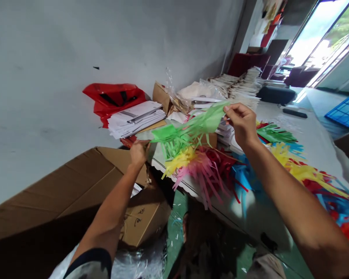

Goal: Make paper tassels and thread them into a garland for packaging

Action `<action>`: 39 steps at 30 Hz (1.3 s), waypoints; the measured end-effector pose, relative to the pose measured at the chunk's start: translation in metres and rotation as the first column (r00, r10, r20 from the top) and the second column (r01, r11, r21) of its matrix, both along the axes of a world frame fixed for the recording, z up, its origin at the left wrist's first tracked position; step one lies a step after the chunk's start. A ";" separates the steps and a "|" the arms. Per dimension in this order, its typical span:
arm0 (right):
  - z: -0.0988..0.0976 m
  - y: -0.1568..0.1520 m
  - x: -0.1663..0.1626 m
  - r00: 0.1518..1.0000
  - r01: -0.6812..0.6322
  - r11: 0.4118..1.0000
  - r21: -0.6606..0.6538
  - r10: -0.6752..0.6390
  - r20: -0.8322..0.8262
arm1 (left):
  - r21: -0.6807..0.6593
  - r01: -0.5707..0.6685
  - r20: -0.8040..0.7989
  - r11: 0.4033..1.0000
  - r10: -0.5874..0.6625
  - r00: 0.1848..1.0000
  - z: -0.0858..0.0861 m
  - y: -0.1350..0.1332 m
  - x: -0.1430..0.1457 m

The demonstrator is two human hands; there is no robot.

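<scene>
Between my two hands stretches a strip of green fringed paper (pixel 189 130). My right hand (pixel 242 123) pinches its upper right end, fingers closed on it. My left hand (pixel 139 153) grips the lower left end, close to a brown cardboard box (pixel 72 193). Green fringes hang down from the strip. Below it, yellow (pixel 180 161), pink (pixel 205 174) and red fringed paper lies draped over the edge of the white table (pixel 305 135).
More fringed paper in blue, yellow, red and green covers the table on the right. A stack of white papers (pixel 135 118) and a red plastic bag (pixel 113 99) sit by the grey wall. Bundled white sheets lie further back. A blue crate (pixel 347 110) stands at far right.
</scene>
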State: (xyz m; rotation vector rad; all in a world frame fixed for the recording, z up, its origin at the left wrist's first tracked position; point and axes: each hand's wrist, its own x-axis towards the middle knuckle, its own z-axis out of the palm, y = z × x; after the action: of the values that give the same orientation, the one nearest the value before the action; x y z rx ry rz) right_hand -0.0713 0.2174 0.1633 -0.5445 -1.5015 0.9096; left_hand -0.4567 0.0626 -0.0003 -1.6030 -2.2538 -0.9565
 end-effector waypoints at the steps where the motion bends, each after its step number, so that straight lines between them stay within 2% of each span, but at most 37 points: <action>1: -0.003 0.002 0.003 1.000 -0.009 0.999 -0.033 0.009 -0.017 | -0.017 -0.050 -0.006 0.999 0.050 0.999 0.004 -0.001 -0.005; 4: -0.004 0.007 0.015 0.996 -0.011 0.997 -0.082 0.004 -0.089 | -0.085 -0.165 -0.032 0.983 0.162 0.986 0.014 -0.007 -0.017; 8: 0.018 0.000 0.047 0.981 0.020 0.997 -0.077 -0.034 -0.189 | -0.198 -0.181 -0.073 0.963 0.170 0.983 0.018 -0.016 -0.017; 11: 0.038 -0.027 0.079 0.968 0.057 0.997 -0.042 -0.066 -0.241 | -0.263 -0.137 -0.086 0.955 0.118 0.989 0.021 -0.020 -0.011; 14: 0.042 -0.067 0.108 0.967 0.112 0.994 0.006 -0.108 -0.230 | -0.289 -0.082 -0.097 0.954 0.056 0.994 0.033 -0.025 -0.003; 17: 0.026 -0.109 0.126 0.973 0.191 0.981 -0.019 -0.192 -0.126 | -0.179 -0.085 -0.126 0.980 0.063 0.990 0.060 -0.035 0.025; 19: 0.012 -0.132 0.129 0.969 0.240 0.970 -0.039 -0.241 -0.048 | 0.084 -0.005 -0.117 0.996 0.015 0.993 0.085 -0.048 0.067; 21: -0.001 -0.151 0.130 0.962 0.274 0.961 -0.027 -0.275 -0.006 | 0.312 0.206 -0.069 0.927 -0.194 0.978 0.111 -0.063 0.126; 23: -0.009 -0.167 0.131 0.954 0.297 0.955 0.028 -0.297 0.024 | 0.442 0.446 -0.055 0.778 -0.473 0.879 0.136 -0.076 0.193; 25: -0.013 -0.183 0.136 0.951 0.295 0.952 0.082 -0.301 0.066 | 0.481 0.624 -0.109 0.616 -0.664 0.740 0.155 -0.084 0.256; 26: -0.014 -0.190 0.140 0.952 0.285 0.954 0.097 -0.293 0.089 | 0.450 0.691 -0.144 0.566 -0.718 0.681 0.161 -0.086 0.283; 28: -0.015 -0.205 0.153 0.955 0.264 0.958 0.112 -0.276 0.110 | 0.424 0.724 -0.151 0.544 -0.745 0.649 0.169 -0.085 0.323; 31: -0.013 -0.223 0.179 0.952 0.246 0.960 0.135 -0.265 0.150 | 0.390 0.767 -0.130 0.509 -0.795 0.593 0.172 -0.081 0.355; 33: -0.010 -0.232 0.199 0.947 0.217 0.963 0.156 -0.247 0.205 | 0.334 0.844 -0.050 0.419 -0.886 0.460 0.174 -0.081 0.366; 36: -0.004 -0.242 0.227 0.941 0.062 0.987 0.150 -0.107 0.320 | 0.217 0.936 0.231 0.279 -0.946 0.228 0.183 -0.086 0.376; 39: -0.004 -0.248 0.249 0.888 -0.104 0.995 -0.008 0.096 0.449 | 0.130 0.966 0.498 0.225 -0.857 0.133 0.191 -0.092 0.382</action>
State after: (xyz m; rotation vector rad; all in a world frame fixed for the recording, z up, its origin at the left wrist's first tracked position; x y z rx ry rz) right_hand 0.1774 -0.0305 0.1596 -0.7044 -1.9700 0.8865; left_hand -0.0744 -0.0291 0.1912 -3.3748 -1.2488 -1.4783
